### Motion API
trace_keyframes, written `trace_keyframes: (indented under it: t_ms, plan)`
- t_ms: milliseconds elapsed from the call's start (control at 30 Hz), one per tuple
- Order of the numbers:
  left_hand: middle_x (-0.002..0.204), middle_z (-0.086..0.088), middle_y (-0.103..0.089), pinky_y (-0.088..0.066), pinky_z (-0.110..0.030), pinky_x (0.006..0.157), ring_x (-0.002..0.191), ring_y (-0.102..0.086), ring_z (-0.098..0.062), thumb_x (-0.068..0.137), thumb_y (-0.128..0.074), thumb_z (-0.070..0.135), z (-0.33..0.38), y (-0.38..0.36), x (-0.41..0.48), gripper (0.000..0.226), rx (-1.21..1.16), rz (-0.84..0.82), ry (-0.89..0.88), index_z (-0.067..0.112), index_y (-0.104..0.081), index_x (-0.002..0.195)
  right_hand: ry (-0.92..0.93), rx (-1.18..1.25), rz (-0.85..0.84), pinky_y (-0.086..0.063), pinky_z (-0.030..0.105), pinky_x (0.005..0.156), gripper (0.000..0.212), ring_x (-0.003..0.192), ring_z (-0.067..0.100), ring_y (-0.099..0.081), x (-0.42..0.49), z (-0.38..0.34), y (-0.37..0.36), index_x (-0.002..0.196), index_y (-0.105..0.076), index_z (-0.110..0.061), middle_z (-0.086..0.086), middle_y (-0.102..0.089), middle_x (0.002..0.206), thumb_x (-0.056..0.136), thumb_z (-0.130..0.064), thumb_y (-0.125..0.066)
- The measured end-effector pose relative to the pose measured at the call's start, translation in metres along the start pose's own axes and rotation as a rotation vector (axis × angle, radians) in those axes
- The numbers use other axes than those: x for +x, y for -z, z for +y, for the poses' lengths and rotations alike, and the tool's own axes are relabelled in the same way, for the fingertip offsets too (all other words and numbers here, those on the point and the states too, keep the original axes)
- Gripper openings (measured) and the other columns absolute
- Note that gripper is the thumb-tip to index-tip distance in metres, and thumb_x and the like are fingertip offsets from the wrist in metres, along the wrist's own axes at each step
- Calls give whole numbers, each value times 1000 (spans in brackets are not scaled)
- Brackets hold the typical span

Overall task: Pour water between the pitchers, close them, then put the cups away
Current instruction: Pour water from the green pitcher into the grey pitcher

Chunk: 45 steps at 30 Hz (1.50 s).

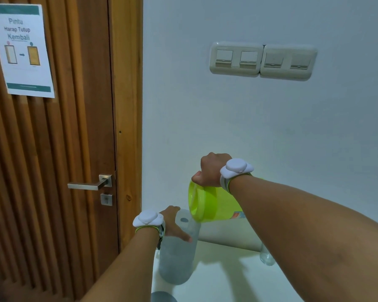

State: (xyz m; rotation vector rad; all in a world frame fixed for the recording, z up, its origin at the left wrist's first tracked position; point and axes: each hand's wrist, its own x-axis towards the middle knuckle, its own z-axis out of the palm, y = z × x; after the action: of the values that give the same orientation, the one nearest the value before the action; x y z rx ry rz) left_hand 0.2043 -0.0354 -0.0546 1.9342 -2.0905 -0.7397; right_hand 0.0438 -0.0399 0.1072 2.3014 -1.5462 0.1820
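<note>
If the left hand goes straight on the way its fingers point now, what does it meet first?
The left hand already rests on the grey pitcher. Its fingers point right, so beyond that probably the base of the tilted green pitcher, though depth is unclear.

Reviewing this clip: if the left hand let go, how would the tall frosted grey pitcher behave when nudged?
The tall frosted grey plastic pitcher looks narrow for its height, so probably tippy. The left hand grips its upper part, suggesting steadying helps while the lime-green pitcher tilts at its rim. Its smooth wall is probably slippery if wet.
</note>
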Motion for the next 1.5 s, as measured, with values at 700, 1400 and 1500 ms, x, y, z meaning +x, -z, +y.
trace_keyframes:
  t_ms: [700, 1400, 1500]
  plan:
    - [136, 3, -46, -53, -39, 95, 106, -52, -17, 58, -87, 56, 6, 3, -4, 90, 10, 28, -41, 22, -46, 132, 12, -24, -6, -29, 22, 51, 32, 49, 18, -37, 0, -3, -2, 57, -38, -16, 0, -42, 60, 77, -37, -50]
    - [147, -2, -41, -43, -32, 103, 130, -48, -21, 72, -83, 47, 12, 3, -7, 93, 9, 50, -51, 15, -35, 145, 29, -44, 7, -30, 22, 51, 33, 47, 18, -36, -4, -5, -2, 56, -37, -15, 0, -41, 58, 78, -37, -51]
    - [147, 1, -39, -47, -39, 104, 129, -48, -21, 66, -85, 53, 12, 3, -10, 99, 18, 36, -40, 19, -35, 145, 31, -54, 14, -29, 22, 51, 34, 47, 18, -36, -4, -5, -1, 56, -37, -15, 0, -41, 58, 78, -37, -51]
